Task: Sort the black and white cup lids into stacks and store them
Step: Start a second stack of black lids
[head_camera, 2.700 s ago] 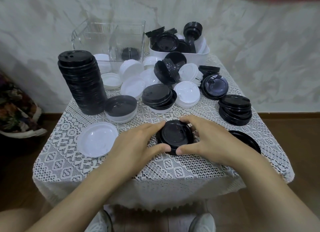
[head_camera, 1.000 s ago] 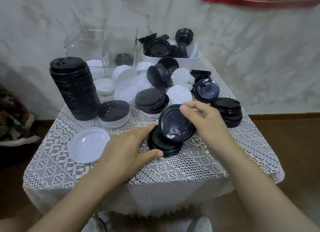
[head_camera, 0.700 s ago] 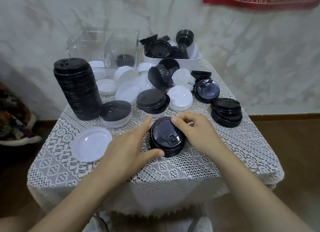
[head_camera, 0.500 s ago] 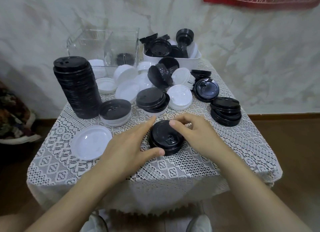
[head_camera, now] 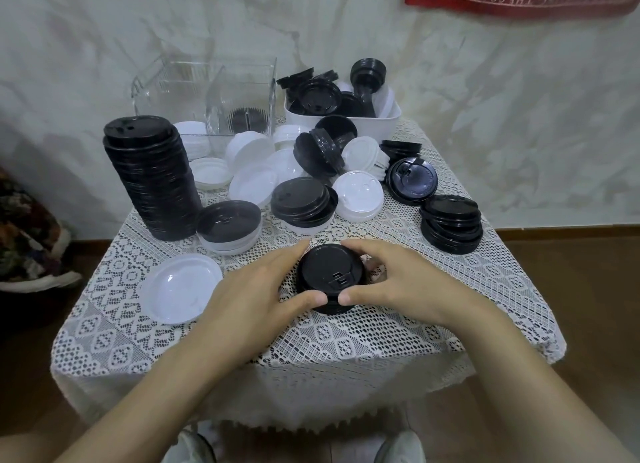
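Left hand (head_camera: 249, 296) and right hand (head_camera: 398, 282) cupped the short black stack (head_camera: 329, 272) near the tabletop (head_camera: 346, 338) front, fingers (head_camera: 311, 298) curled round its rim; an even squeeze would likely seat it flush before lifting.

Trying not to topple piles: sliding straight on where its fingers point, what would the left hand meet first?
Past the black stack it holds, the left hand would likely reach the white lid first; depth is unclear.

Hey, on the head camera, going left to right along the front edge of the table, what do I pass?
A lone white lid → left hand → small black lid stack, held between both hands → right hand.
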The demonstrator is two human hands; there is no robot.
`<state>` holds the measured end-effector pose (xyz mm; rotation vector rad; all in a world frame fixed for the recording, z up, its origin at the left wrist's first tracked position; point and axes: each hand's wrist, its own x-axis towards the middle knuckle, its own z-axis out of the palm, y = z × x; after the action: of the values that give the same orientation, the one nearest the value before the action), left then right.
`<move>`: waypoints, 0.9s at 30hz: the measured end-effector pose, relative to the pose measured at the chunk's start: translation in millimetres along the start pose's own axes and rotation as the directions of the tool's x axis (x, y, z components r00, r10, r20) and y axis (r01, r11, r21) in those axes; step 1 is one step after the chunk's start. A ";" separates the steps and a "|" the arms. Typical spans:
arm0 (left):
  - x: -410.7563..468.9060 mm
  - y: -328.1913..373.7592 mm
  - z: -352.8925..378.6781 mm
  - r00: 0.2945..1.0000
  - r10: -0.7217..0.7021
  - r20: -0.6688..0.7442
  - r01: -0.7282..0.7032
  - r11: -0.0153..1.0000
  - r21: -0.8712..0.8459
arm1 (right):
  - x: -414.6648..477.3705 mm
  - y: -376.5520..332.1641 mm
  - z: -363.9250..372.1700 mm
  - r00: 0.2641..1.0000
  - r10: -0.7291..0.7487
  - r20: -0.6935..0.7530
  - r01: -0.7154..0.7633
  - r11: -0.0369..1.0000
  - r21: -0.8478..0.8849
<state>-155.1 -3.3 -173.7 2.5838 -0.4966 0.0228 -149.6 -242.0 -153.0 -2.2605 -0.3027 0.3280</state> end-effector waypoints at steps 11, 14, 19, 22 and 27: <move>2.0 7.9 -6.1 0.998 -0.020 0.067 0.010 0.991 0.135 | 2.4 -2.4 7.3 0.999 -0.020 -0.033 0.015 0.988 -0.152; 0.0 5.9 -4.9 0.998 0.002 0.069 -0.010 0.993 0.116 | 2.0 -2.2 6.5 1.000 -0.014 -0.024 0.009 0.984 -0.180; -4.3 2.8 -7.4 0.999 -0.014 0.029 0.014 1.000 0.007 | -0.7 -5.2 14.6 0.988 -0.029 -0.153 0.009 0.992 -0.129; -4.4 0.1 -8.3 0.999 -0.046 0.013 0.046 0.999 0.007 | 4.4 -8.2 15.6 0.992 -0.013 -0.128 -0.002 0.993 -0.118; -4.7 1.6 -7.7 0.998 -0.058 0.023 0.057 0.998 0.035 | 20.0 -8.3 1.6 0.973 0.030 -0.229 -0.016 0.998 0.062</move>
<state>-159.6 0.8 -166.7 2.6340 -0.4343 -0.0197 -132.3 -229.2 -150.4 -2.2181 -0.1436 0.0836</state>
